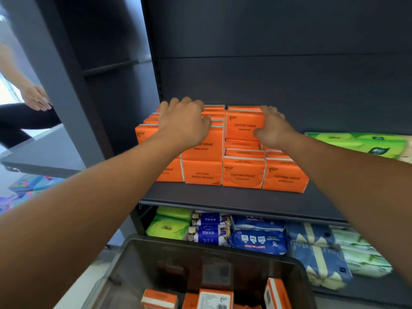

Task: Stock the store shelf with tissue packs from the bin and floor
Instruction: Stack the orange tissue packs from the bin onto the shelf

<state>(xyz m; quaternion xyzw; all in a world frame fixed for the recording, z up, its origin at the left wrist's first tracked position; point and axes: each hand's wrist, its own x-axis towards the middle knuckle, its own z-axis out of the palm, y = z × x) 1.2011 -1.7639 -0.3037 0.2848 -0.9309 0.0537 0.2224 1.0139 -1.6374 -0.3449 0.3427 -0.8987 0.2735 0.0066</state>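
Glossy, block-shaped orange tissue packs [243, 175] crowd the matte dark shelf [223, 195] mid-frame; left hand [185, 121] and right hand [273, 129] each clasp a top pack.

The person's two arms are bare along the whole length in view, the left forearm [89, 210] looking very broad near the camera and narrowing steadily toward a slim wrist, the right forearm [356, 172] showing the same taper over a shorter stretch. The left hand [185, 121] shows its back, smooth, with a row of rounded knuckles and a short thumb at its inner side. The right hand [275, 130] is likewise bare, its back and thumb in view, its fingertips too blurred to make out the nails.
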